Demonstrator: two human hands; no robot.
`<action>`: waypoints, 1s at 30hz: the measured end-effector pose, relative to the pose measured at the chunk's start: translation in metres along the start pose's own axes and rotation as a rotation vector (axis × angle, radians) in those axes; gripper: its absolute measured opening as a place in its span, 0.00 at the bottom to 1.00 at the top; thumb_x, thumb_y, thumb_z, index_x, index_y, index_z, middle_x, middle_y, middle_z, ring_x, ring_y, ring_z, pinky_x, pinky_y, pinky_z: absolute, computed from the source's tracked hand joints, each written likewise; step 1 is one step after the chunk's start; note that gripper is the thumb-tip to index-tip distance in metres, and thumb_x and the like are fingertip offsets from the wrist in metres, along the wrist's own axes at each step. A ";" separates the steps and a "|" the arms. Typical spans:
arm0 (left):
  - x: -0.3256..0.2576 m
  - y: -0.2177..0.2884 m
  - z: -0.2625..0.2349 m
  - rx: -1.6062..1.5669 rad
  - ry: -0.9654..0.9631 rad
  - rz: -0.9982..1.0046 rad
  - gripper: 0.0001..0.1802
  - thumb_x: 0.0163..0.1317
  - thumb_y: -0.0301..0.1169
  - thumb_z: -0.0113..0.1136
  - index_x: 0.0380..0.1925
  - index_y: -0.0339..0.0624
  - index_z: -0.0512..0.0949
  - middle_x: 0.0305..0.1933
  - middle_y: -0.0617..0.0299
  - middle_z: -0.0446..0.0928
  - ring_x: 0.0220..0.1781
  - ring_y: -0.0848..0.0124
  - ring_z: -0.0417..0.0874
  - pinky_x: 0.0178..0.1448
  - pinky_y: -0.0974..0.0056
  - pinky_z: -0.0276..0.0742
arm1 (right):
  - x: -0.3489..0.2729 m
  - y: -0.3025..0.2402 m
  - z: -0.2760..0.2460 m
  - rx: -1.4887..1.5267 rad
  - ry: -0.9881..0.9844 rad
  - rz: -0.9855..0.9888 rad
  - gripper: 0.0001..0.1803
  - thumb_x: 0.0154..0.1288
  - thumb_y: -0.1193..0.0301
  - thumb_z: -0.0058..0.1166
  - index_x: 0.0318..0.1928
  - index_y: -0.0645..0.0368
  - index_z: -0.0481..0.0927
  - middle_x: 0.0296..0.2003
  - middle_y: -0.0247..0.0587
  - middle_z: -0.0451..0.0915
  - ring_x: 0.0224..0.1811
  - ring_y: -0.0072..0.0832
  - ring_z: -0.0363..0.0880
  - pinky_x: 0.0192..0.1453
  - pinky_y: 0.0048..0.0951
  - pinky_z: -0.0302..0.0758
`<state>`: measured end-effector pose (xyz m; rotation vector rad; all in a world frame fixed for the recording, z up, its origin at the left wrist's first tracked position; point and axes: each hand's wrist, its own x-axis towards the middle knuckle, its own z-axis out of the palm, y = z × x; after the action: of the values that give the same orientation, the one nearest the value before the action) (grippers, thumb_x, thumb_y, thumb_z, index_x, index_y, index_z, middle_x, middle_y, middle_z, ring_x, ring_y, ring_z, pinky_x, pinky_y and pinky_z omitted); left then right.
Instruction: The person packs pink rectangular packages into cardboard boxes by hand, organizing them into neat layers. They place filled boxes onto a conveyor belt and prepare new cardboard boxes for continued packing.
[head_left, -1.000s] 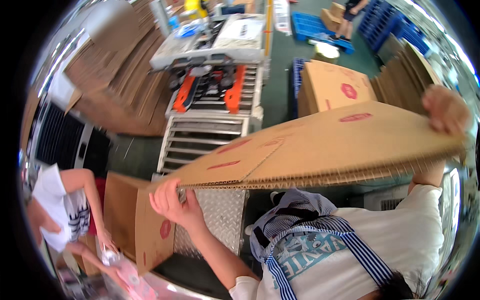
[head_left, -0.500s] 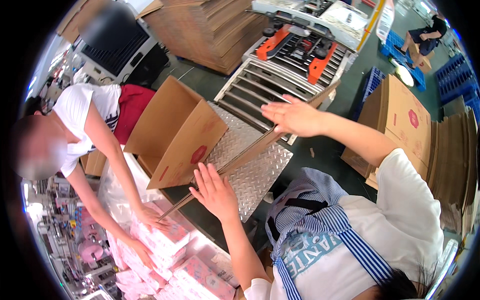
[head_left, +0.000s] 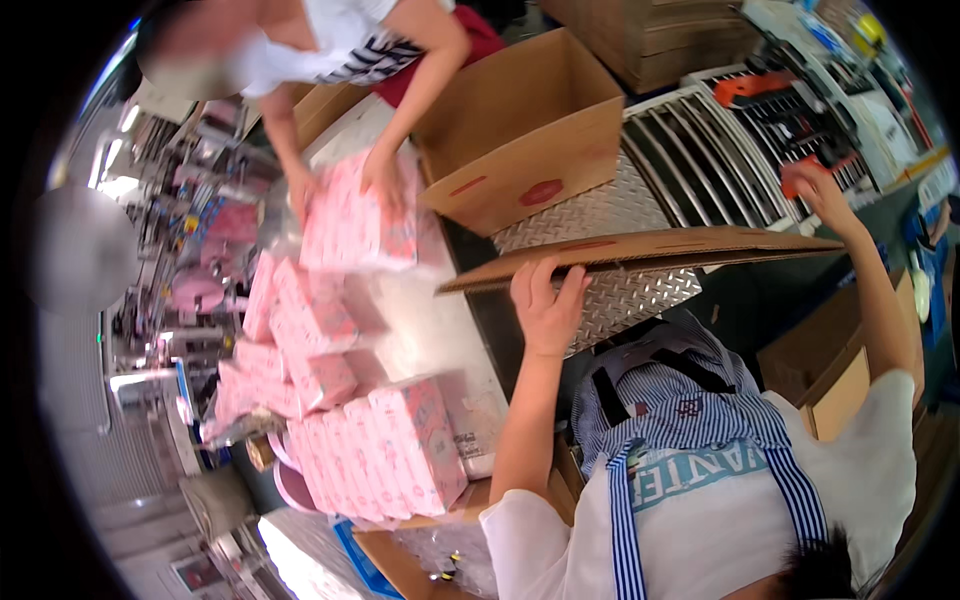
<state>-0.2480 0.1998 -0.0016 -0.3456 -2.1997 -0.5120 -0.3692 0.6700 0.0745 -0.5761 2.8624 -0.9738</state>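
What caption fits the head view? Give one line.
Both hands, left and right, hold a flat cardboard sheet over a metal table.

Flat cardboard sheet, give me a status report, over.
Left hand grips flat cardboard sheet at its near end; right hand holds the far end. Sheet held level above the metal plate. Open carton close behind.

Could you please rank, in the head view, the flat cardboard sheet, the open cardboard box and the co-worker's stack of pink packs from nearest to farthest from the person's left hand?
1. The flat cardboard sheet: the left hand grips its near end from below.
2. The open cardboard box: above the hand, on the metal table.
3. The stack of pink packs: up and to the left, under the co-worker's hands.
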 end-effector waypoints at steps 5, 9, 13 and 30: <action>0.016 -0.010 0.005 0.020 -0.011 0.016 0.12 0.43 0.33 0.68 0.31 0.51 0.79 0.34 0.65 0.69 0.37 0.63 0.71 0.38 0.58 0.66 | -0.014 -0.076 0.040 -0.212 -0.381 -0.028 0.20 0.67 0.59 0.45 0.51 0.59 0.76 0.47 0.48 0.78 0.49 0.44 0.75 0.53 0.34 0.71; 0.018 -0.008 0.006 0.014 -0.077 0.130 0.14 0.45 0.37 0.65 0.32 0.50 0.76 0.34 0.65 0.70 0.34 0.63 0.73 0.36 0.59 0.68 | 0.004 -0.036 0.023 -0.166 -0.134 -0.050 0.18 0.68 0.60 0.46 0.49 0.58 0.77 0.43 0.48 0.79 0.45 0.44 0.77 0.51 0.34 0.71; 0.001 -0.005 -0.012 0.029 -0.178 0.070 0.14 0.43 0.40 0.66 0.29 0.49 0.75 0.30 0.67 0.72 0.37 0.66 0.74 0.44 0.59 0.66 | 0.011 -0.005 0.004 -0.562 0.002 0.003 0.21 0.55 0.60 0.57 0.47 0.58 0.76 0.43 0.46 0.78 0.44 0.45 0.77 0.47 0.38 0.72; 0.090 0.042 0.014 -0.500 -0.320 0.264 0.19 0.47 0.45 0.64 0.09 0.52 0.68 0.15 0.71 0.65 0.24 0.70 0.66 0.40 0.62 0.59 | -0.089 0.076 -0.058 -0.829 -0.028 0.585 0.18 0.52 0.65 0.62 0.41 0.62 0.78 0.40 0.53 0.78 0.43 0.50 0.76 0.46 0.45 0.72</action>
<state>-0.2954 0.2493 0.0711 -1.0303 -2.2535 -0.9065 -0.3215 0.7915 0.0702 0.2429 3.0066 0.3161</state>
